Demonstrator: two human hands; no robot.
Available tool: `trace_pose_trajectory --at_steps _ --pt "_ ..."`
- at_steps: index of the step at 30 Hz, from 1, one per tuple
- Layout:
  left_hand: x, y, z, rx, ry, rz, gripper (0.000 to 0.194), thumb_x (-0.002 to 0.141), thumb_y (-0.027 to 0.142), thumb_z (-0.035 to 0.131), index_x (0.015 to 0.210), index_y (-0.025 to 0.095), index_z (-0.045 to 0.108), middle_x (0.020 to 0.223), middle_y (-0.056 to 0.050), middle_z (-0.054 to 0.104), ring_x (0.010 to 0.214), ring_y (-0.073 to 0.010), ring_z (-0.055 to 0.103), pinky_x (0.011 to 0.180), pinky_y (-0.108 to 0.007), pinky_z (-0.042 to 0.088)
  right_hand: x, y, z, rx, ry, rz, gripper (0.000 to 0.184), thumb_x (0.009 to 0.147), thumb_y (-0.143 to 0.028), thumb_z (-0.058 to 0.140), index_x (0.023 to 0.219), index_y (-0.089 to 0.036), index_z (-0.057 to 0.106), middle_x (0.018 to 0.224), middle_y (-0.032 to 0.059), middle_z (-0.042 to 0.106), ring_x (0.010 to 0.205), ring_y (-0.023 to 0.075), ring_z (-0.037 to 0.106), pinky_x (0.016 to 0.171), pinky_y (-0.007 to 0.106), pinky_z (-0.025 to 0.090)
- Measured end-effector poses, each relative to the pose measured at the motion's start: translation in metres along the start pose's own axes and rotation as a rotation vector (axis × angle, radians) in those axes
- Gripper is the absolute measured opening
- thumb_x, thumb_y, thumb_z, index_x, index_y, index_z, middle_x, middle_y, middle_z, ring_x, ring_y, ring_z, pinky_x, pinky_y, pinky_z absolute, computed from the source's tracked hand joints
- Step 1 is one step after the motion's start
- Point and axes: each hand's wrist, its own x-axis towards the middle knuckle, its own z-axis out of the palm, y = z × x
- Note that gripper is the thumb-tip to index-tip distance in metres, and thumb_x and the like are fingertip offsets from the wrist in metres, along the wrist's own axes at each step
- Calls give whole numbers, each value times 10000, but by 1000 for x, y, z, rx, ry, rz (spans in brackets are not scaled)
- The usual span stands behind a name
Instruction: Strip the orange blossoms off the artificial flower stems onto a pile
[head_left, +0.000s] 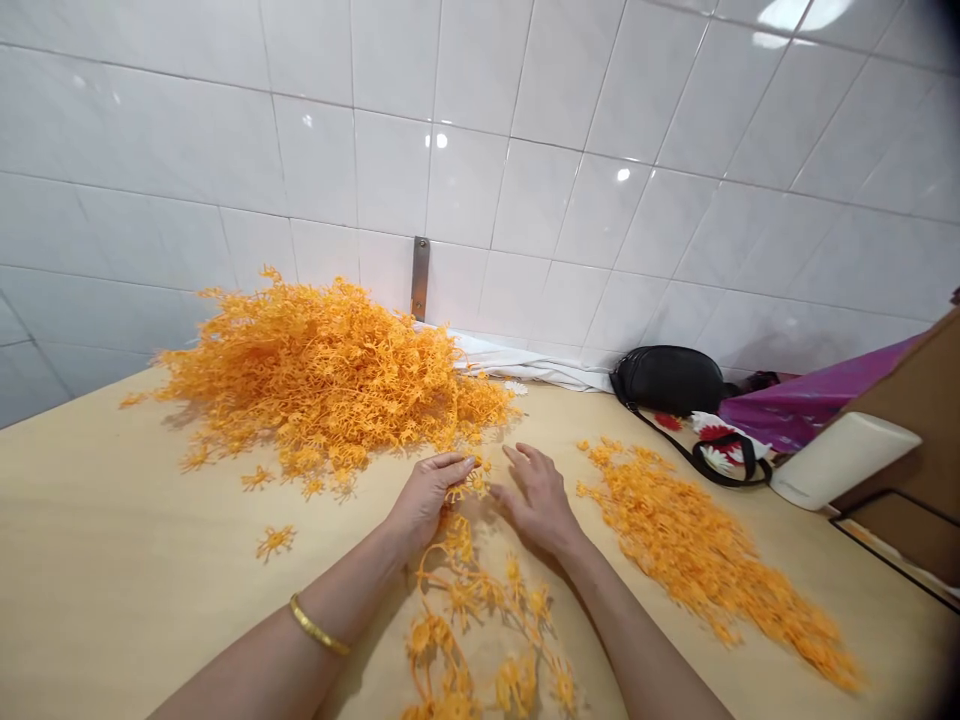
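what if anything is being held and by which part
Left hand pinches an orange floral strand near its far end; right hand looks open, holding nothing.

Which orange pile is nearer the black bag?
The long, low pile right of the right hand; the taller, bushier heap sits farther off, at left.

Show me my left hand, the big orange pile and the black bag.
Left hand (424, 497): head view, back of the hand.
Big orange pile (337, 370): head view, its middle.
Black bag (671, 380): head view, front of its body.
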Motion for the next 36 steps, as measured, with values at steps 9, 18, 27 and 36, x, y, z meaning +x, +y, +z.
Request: trace_pose_trajectory --at_steps 9,18,27,36 --pt "4 -7 -5 -17 -48 22 209 541 247 694 664 143 560 573 10 541 511 -66 501 416 -150 336 3 19 -10 -347 234 340 214 767 -245 440 848 -154 616 1067 164 496 1007 320 372 785 462 279" --pt "-2 -7 1 -8 -151 13 290 548 242 688 809 150 597 584 15 563 516 -72 516 510 -186 387 1 -30 -6 1023 -110 255 295 723 -442 515 824 -178 601 724 23 573 660 144 490 591 249 367" --pt "-5 -5 10 391 -135 4 322 625 440 582 669 122 562 452 42 433 376 -39 305 393 -192 190 0 -22 -3 885 91 224 259 745 -385 504 622 -158 528 563 -30 448 526 90 375 501 218 294" --pt "-9 -1 6 470 -88 20 292 623 404 573 532 129 546 390 63 306 393 -47 223 422 -213 151 11 14 -14 767 538 702 201 713 -364 458 649 -174 474 512 -29 479 496 109 476 443 204 324"
